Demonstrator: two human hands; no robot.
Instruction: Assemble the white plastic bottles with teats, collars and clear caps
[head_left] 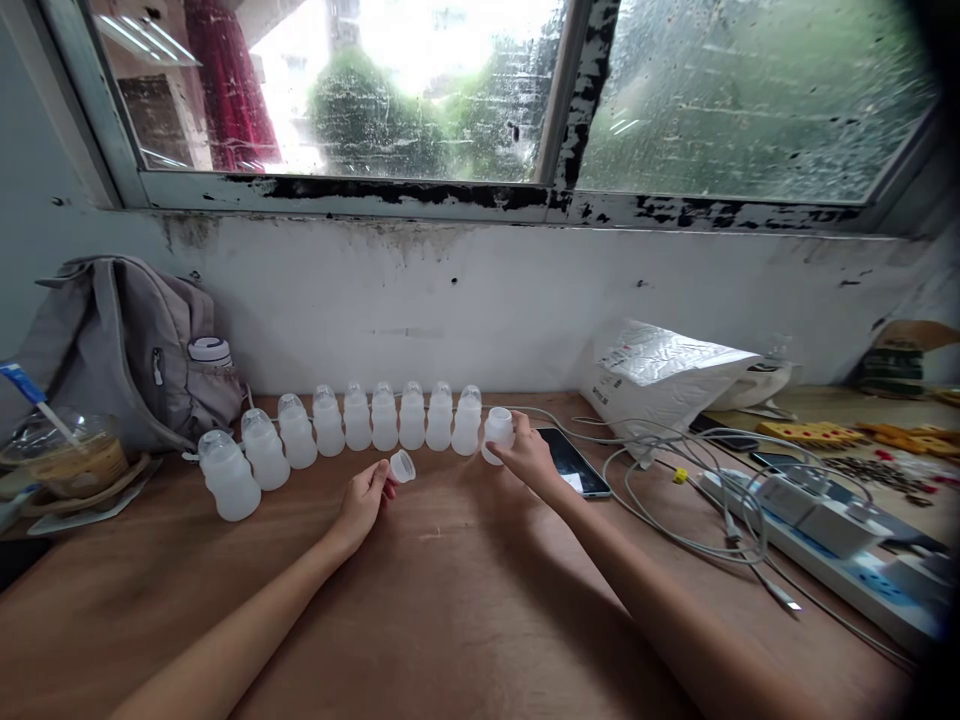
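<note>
Several frosted white bottles with clear domed caps stand in a curved row along the back of the brown table, from the capped bottle (229, 480) at the left to another capped bottle (466, 425) near the middle. At the row's right end stands an uncapped bottle (499, 436), its rim showing. My right hand (525, 450) has its fingers closed round that bottle's right side. In front of the row, my left hand (367, 503) pinches a small clear cap (403, 466) by its left edge, the cap tilted.
A phone (574, 462) lies just right of my right hand. Beyond it are tangled cables (675, 520), a power strip (832, 555) and a silver-white bag (660, 380). On the left are a grey backpack (127, 350) and an iced drink cup (75, 465). A wall rises behind the table.
</note>
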